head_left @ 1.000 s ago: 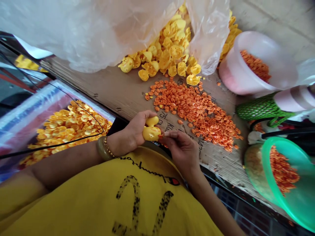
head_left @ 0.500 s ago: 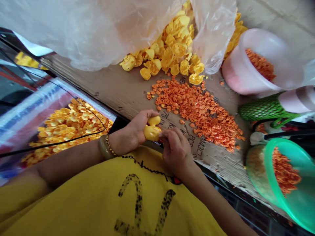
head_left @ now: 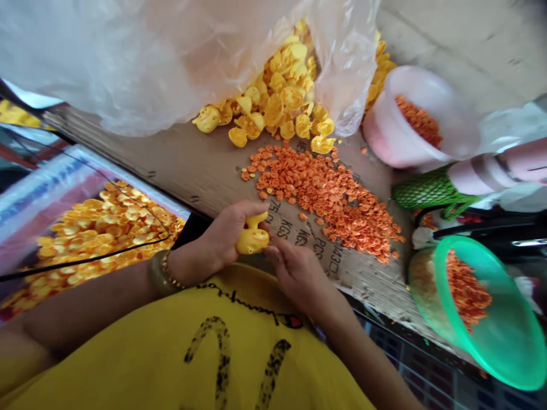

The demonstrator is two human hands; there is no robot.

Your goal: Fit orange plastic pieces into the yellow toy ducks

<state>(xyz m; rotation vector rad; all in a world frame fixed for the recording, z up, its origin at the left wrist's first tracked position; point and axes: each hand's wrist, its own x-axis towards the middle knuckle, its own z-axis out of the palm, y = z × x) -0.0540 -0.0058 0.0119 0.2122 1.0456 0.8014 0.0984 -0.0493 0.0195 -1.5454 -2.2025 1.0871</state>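
My left hand [head_left: 222, 236], with a bangle and a beaded bracelet at its wrist, is closed around a yellow plastic duck head [head_left: 252, 241]. A second yellow lobe stands above the head and is partly covered by the thumb. My right hand [head_left: 299, 273] pinches at the right edge of the duck head; whatever is between its fingertips is hidden. Just beyond both hands, a spread of small orange plastic pieces [head_left: 325, 196] lies on the cardboard tabletop [head_left: 171, 154]. Behind it are loose yellow duck-head shells [head_left: 282, 99] spilling from a clear plastic bag [head_left: 141, 62].
At left below the table edge, a lined container [head_left: 55, 171] holds many yellow pieces. A pinkish tub [head_left: 380, 128] and a green tub [head_left: 453, 302], both with orange pieces, stand on the right. Between them lies a bottle in green netting [head_left: 421, 188].
The whole view has shifted, so the tabletop things appear farther left. In my left hand the duck head has turned slightly, and my right fingers stay at its edge.
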